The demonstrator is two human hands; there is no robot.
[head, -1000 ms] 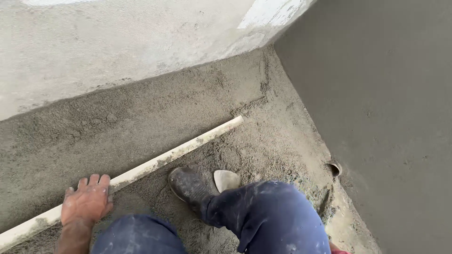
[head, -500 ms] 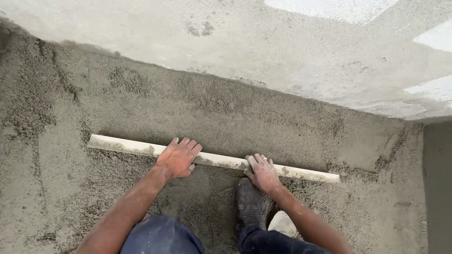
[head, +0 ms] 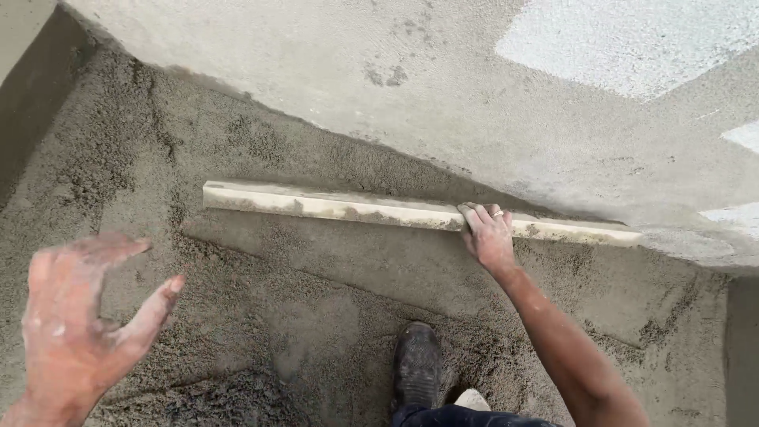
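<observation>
Right hand (head: 488,236) grips a long pale straightedge board (head: 356,209) lying at 12 o'clock on wet sand screed (head: 316,316) by the wall (head: 474,95); left hand (head: 75,316), open w/ fingers spread, hovers at 8 o'clock.

No pkgs, labels, signs or screens anywhere in frame: upper half is bare grey wall w/ paler patches at upper right, lower half is loose sandy floor, nothing printed or lit on either.
</observation>
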